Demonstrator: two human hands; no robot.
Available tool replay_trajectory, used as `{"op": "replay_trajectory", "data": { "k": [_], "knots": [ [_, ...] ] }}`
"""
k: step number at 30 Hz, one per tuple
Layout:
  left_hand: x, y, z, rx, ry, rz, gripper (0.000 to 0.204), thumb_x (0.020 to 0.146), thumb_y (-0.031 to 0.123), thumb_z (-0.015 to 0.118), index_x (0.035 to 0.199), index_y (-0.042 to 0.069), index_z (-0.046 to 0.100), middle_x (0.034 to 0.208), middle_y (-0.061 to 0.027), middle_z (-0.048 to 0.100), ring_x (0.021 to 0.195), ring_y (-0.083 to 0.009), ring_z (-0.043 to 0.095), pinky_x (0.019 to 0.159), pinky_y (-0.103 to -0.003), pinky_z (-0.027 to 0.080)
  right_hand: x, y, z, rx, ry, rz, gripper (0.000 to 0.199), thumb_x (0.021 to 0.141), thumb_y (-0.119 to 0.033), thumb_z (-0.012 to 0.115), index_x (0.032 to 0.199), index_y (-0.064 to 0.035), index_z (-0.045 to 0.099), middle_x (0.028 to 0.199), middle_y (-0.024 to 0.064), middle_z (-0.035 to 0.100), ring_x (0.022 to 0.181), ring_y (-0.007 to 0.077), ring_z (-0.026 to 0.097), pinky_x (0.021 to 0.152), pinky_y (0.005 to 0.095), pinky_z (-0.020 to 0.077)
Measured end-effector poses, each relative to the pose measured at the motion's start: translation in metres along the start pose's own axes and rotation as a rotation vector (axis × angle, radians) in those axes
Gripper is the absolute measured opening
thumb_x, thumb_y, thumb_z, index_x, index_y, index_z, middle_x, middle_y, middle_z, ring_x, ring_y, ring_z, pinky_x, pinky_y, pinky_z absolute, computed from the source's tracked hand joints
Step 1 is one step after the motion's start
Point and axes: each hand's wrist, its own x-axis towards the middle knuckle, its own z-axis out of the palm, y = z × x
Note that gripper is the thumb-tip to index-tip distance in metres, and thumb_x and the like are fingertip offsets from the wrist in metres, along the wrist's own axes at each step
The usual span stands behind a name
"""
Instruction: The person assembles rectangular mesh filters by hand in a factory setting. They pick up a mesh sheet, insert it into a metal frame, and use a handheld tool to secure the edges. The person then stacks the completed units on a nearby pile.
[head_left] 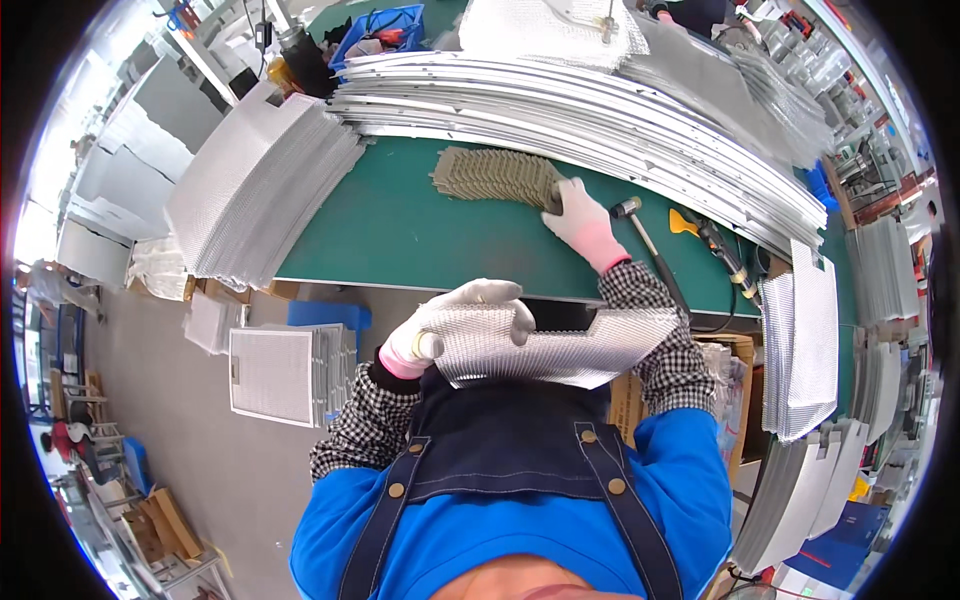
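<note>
My left hand [455,325], in a white glove, grips the left end of a silvery mesh filter sheet [570,345] held flat against my chest. My right hand [578,220], also gloved, reaches out over the green table [400,230] and rests on the right end of a fanned row of small brownish flat pieces [495,175]. Its fingers lie on top of the last pieces; whether they pinch one I cannot tell.
A long stack of metal frames [600,120] curves along the table's far side. A pile of mesh sheets [250,185] lies left. A hammer [645,240] and a yellow-handled tool [705,235] lie right. Framed filters [285,375] sit on the floor; more mesh sheets [800,340] right.
</note>
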Motion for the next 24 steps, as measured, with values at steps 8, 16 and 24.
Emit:
{"op": "replay_trajectory", "data": {
  "k": [8,16,24],
  "knots": [
    [0.034,0.002,-0.033,0.034,0.381,-0.073,0.105,0.084,0.059,0.073,0.152,-0.008,0.030,0.133,-0.0220,0.057,0.118,-0.0269,0.060,0.103,-0.040,0.049,-0.031,0.059,-0.125,0.519,0.180,0.217,0.045,0.093,-0.028,0.066,0.131,-0.0041,0.061,0.080,0.0129,0.071,0.067,0.0161,0.068,0.059,0.0305,0.0538],
    [0.046,-0.001,-0.043,-0.095,0.415,-0.025,0.106,0.085,0.053,0.075,0.154,-0.009,0.023,0.131,-0.0250,0.056,0.114,-0.0292,0.060,0.099,-0.041,0.051,-0.028,-0.048,-0.153,0.556,-0.522,0.039,0.045,0.103,-0.017,0.052,0.140,0.0076,0.044,0.110,0.0226,0.066,0.070,0.0224,0.072,0.057,0.0304,0.0584],
    [0.038,-0.006,-0.063,-0.221,0.340,-0.022,0.111,0.080,0.055,0.079,0.154,-0.008,0.025,0.131,-0.0272,0.057,0.119,-0.0316,0.060,0.103,-0.043,0.050,-0.030,-0.072,-0.179,0.507,-0.725,0.003,0.043,0.105,-0.015,0.046,0.141,0.0068,0.041,0.105,0.0239,0.067,0.066,0.0246,0.073,0.056,0.0326,0.0597]
  ]
}}
